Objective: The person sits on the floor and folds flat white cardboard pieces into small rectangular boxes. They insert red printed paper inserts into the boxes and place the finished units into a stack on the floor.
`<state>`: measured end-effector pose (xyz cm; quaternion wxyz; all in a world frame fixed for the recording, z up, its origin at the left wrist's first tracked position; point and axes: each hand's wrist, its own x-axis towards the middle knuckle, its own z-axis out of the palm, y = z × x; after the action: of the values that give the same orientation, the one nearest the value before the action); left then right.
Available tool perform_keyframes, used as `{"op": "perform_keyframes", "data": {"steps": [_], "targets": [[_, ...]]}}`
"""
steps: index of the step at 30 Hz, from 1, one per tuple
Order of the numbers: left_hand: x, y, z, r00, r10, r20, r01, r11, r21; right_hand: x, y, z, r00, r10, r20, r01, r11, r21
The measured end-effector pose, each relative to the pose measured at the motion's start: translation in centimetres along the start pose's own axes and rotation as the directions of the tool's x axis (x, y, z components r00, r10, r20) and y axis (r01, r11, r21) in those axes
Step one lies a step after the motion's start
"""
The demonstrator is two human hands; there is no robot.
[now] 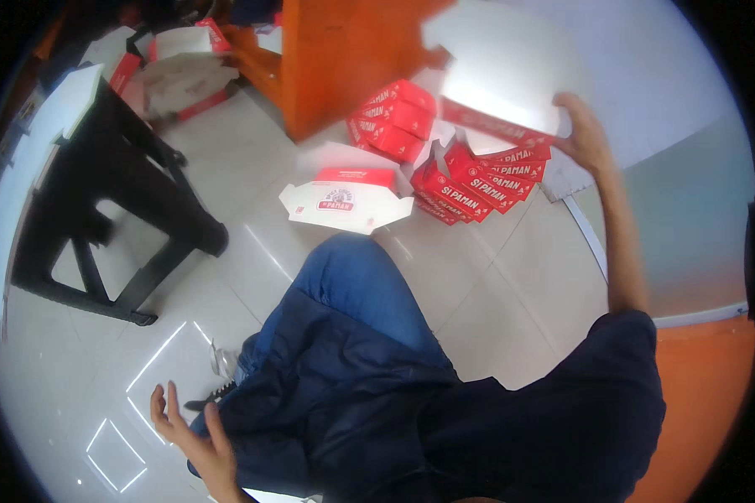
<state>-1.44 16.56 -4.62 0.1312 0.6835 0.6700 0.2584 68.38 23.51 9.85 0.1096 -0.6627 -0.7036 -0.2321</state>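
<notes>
My right hand (pixel 585 138) reaches out to the far right, its fingers closed on the edge of a white and red cardboard food box (pixel 512 71). The held box is blurred and hangs over a nested stack of red cardboard boxes (pixel 486 184). Left of that stack, a white and red cardboard box (pixel 344 205) with flaps spread rests on the tiled floor, beyond my knee. My left hand (pixel 197 440) is raised at the lower left beside my leg, fingers apart, nothing in it.
More red boxes (pixel 394 117) are piled beside an orange wooden panel (pixel 352 59). A black folding stool (pixel 134 201) stands at the left by a white board (pixel 33 176). Further white and red boxes (pixel 184 42) lie at the far left. A pale wall panel (pixel 688 226) borders the right.
</notes>
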Motion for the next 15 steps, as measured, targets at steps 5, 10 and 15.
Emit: {"op": "perform_keyframes", "data": {"steps": [5,10,15], "targets": [[-4.0,-8.4,-1.9,0.982,-0.056,-0.178,0.093,0.974,0.205,0.0,6.3,0.6,0.978,0.013,0.208,0.028,0.981,-0.193],[-15.8,-21.2,-1.4,0.779,-0.494,-0.387,0.524,0.851,-0.033,1.0,4.1,4.0,0.94,0.163,0.301,-0.154,0.987,-0.055],[-32.1,-31.1,7.0,0.664,-0.74,-0.109,0.74,0.671,-0.046,0.6,7.5,5.6,0.929,0.077,0.361,-0.034,0.992,-0.124]]}}
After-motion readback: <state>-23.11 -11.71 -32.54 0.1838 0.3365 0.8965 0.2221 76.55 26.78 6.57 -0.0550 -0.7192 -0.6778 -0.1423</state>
